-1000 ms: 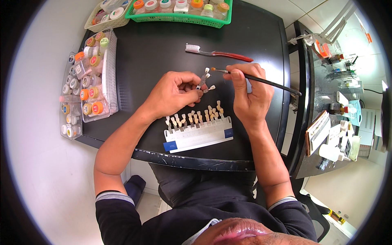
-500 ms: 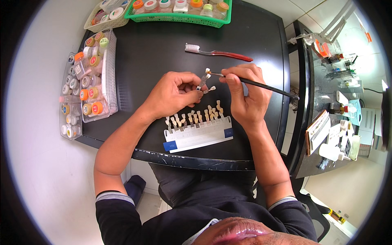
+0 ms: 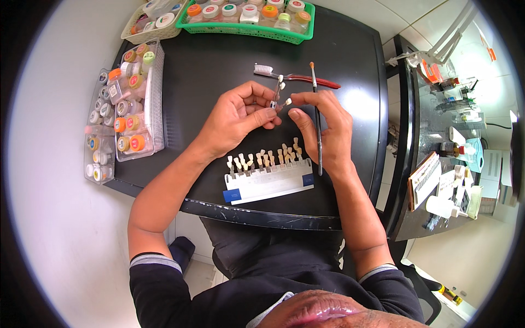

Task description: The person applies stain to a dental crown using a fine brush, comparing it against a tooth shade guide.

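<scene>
I see the brush [image 3: 316, 117] swung off the tooth samples [image 3: 281, 86], right hand [image 3: 332, 124] gripping it, thumb and forefinger parted | left hand [image 3: 229, 119] pinches samples | desk [image 3: 219, 65] edge near rack [image 3: 268, 186]

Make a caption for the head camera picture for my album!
Left hand holding white tooth-shaped tabs, right hand holding a thin brush, over a black table.

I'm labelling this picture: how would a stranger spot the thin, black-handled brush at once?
On the big black desktop, find the person's right hand. Nearly vertical in the picture, the thin black-handled brush runs across that hand. Its small orange tip sets it apart from the nearby red-handled toothbrush with wide white bristles.
</scene>
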`<state>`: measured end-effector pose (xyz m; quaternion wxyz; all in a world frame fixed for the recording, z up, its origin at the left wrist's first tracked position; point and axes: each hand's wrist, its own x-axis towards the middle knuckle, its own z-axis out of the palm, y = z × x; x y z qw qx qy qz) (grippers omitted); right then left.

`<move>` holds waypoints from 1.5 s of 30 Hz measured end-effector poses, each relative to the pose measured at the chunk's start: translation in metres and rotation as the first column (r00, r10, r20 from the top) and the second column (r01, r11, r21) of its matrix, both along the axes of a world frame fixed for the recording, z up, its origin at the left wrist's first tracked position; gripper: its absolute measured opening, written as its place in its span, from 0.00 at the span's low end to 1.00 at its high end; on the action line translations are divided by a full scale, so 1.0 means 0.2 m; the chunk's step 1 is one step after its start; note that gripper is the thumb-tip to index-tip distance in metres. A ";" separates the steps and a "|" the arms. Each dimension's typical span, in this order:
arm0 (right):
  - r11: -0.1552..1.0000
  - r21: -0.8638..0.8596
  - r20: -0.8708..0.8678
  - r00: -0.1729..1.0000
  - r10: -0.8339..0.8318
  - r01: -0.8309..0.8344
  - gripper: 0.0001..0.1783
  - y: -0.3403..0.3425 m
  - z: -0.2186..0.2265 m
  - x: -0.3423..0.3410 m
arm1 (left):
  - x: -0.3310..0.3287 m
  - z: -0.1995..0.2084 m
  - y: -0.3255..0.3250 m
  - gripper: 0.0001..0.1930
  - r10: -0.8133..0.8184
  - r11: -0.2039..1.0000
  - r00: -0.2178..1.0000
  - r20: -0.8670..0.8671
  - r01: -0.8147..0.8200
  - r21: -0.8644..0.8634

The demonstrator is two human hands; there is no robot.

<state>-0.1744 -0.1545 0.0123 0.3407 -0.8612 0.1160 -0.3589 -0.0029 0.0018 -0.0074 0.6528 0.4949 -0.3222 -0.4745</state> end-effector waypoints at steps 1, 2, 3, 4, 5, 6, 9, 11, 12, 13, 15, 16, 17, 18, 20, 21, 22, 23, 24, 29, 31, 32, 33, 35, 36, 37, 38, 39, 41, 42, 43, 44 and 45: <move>1.000 -0.002 0.004 1.000 -0.001 0.001 0.11 0.00 0.00 0.00 | 0.00 0.00 0.00 0.18 -0.013 1.000 1.000 0.000 0.013 -0.004; 1.000 -0.004 0.008 1.000 -0.003 0.003 0.10 0.00 0.00 0.00 | -0.01 0.00 -0.01 0.17 -0.027 1.000 1.000 0.000 0.027 -0.007; 1.000 -0.004 0.008 1.000 -0.003 0.003 0.10 0.00 -0.01 0.00 | -0.01 0.01 -0.01 0.17 -0.026 1.000 1.000 0.000 0.026 -0.007; 1.000 0.001 0.008 1.000 -0.013 0.013 0.10 0.01 -0.01 0.00 | -0.02 0.02 -0.01 0.16 -0.024 1.000 1.000 0.000 0.024 0.004; 1.000 0.008 0.007 1.000 -0.024 0.024 0.09 0.01 -0.01 0.00 | -0.02 0.03 0.00 0.15 -0.021 1.000 1.000 -0.001 0.021 0.017; 1.000 0.009 0.006 1.000 -0.025 0.025 0.09 0.01 -0.01 0.00 | -0.02 0.03 0.00 0.15 -0.022 1.000 1.000 -0.002 0.022 0.017; 0.999 0.019 -0.005 0.999 -0.049 0.049 0.08 0.02 -0.01 0.00 | -0.02 0.04 0.00 0.14 -0.007 0.999 1.000 0.019 0.006 0.037; 0.998 0.024 -0.012 0.999 -0.052 0.053 0.08 0.02 -0.01 0.00 | -0.01 0.03 0.01 0.14 -0.001 0.999 1.000 0.025 -0.001 0.047; 0.998 0.024 -0.012 0.999 -0.053 0.053 0.08 0.02 -0.01 0.00 | -0.01 0.02 0.01 0.14 -0.001 0.999 1.000 0.025 0.000 0.048; 0.998 0.025 -0.016 0.998 -0.054 0.055 0.08 0.02 -0.01 0.00 | -0.01 0.02 0.01 0.13 -0.001 0.999 1.000 0.023 0.000 0.051; 0.998 0.026 -0.020 0.998 -0.056 0.057 0.08 0.02 -0.01 -0.01 | -0.01 0.01 0.00 0.13 -0.002 0.999 1.000 0.021 0.000 0.055; 0.998 0.029 -0.016 0.998 -0.055 0.055 0.10 0.01 -0.02 -0.01 | 0.00 0.01 0.00 0.12 -0.005 0.998 1.000 0.013 0.004 0.059; 0.998 0.030 -0.009 0.999 -0.053 0.053 0.12 0.02 -0.01 -0.01 | 0.00 0.01 0.01 0.11 -0.007 0.998 1.000 0.007 0.006 0.061; 0.998 0.028 -0.008 0.999 -0.053 0.053 0.12 0.03 0.00 -0.01 | -0.01 0.02 0.01 0.11 -0.007 0.998 1.000 0.008 0.006 0.060; 0.994 0.067 0.032 0.996 -0.083 0.081 0.19 0.04 0.04 0.00 | -0.01 0.04 0.01 0.10 -0.009 0.998 1.000 0.027 0.007 0.070; 0.994 0.068 0.030 0.996 -0.084 0.082 0.19 0.04 0.05 0.00 | -0.01 0.05 0.01 0.10 -0.009 0.997 1.000 0.025 0.007 0.072; 0.999 0.026 0.026 0.998 -0.048 0.048 0.22 0.02 0.05 0.00 | -0.01 0.05 0.01 0.09 -0.007 0.997 1.000 0.025 0.005 0.078; 1.000 -0.016 0.020 1.000 -0.013 0.013 0.25 0.00 0.05 0.00 | -0.02 0.06 0.01 0.09 -0.006 0.997 1.000 0.024 0.004 0.083; 1.000 -0.015 0.019 1.000 -0.014 0.014 0.25 -0.01 0.05 0.00 | -0.02 0.05 0.01 0.09 -0.007 0.996 1.000 0.023 0.005 0.085; 0.992 -0.094 -0.088 0.993 0.073 -0.081 0.21 -0.02 0.02 -0.01 | 0.00 0.02 0.00 0.09 -0.080 0.996 0.995 0.068 0.077 0.047; 0.990 -0.109 -0.103 0.992 0.080 -0.091 0.18 -0.02 0.01 -0.01 | -0.01 0.02 0.00 0.09 -0.076 0.996 0.994 0.081 0.072 0.054; 0.987 -0.126 -0.114 0.990 0.088 -0.103 0.16 -0.03 0.01 -0.01 | -0.01 0.03 0.00 0.10 -0.071 0.996 0.993 0.097 0.065 0.060; 0.987 -0.125 -0.113 0.990 0.088 -0.102 0.16 -0.03 0.00 -0.01 | -0.01 0.02 0.00 0.10 -0.071 0.996 0.993 0.097 0.065 0.061; 0.985 -0.148 -0.096 0.992 0.075 -0.089 0.12 -0.03 0.00 -0.01 | -0.01 0.02 0.00 0.12 -0.072 0.994 0.992 0.101 0.063 0.087; 0.985 -0.149 -0.097 0.993 0.074 -0.088 0.12 -0.03 -0.01 -0.01 | -0.02 0.02 -0.01 0.12 -0.073 0.994 0.992 0.100 0.065 0.086; 0.987 -0.152 -0.078 0.996 0.036 -0.047 0.11 -0.03 -0.02 -0.01 | -0.03 0.02 -0.01 0.12 -0.032 0.998 0.989 0.148 0.024 0.054; 0.988 -0.153 -0.059 0.998 0.000 -0.009 0.10 -0.03 -0.02 0.00 | -0.05 0.02 -0.01 0.12 0.012 1.000 0.981 0.194 -0.016 0.020; 0.988 -0.152 -0.059 0.998 -0.001 -0.008 0.10 -0.03 -0.02 0.00 | -0.05 0.03 -0.01 0.12 0.012 1.000 0.981 0.194 -0.016 0.021; 0.990 -0.143 -0.050 0.999 0.005 -0.012 0.09 -0.02 -0.02 0.00 | -0.05 0.04 0.00 0.14 0.147 0.988 0.809 0.570 -0.099 -0.115; 0.990 -0.143 -0.050 0.999 0.004 -0.011 0.09 -0.01 -0.02 0.00 | -0.06 0.04 0.00 0.14 0.146 0.989 0.809 0.569 -0.098 -0.114; 0.991 -0.133 -0.067 0.998 0.007 -0.016 0.09 0.00 -0.01 0.00 | -0.06 0.04 0.00 0.14 0.183 0.983 0.783 0.595 -0.131 -0.131; 0.992 -0.123 -0.083 0.997 0.010 -0.021 0.09 0.00 -0.01 0.00 | -0.06 0.04 0.00 0.14 0.220 0.975 0.754 0.618 -0.162 -0.149; 0.992 -0.123 -0.083 0.996 0.010 -0.020 0.09 0.00 -0.02 0.00 | -0.06 0.04 0.00 0.14 0.219 0.976 0.755 0.618 -0.161 -0.149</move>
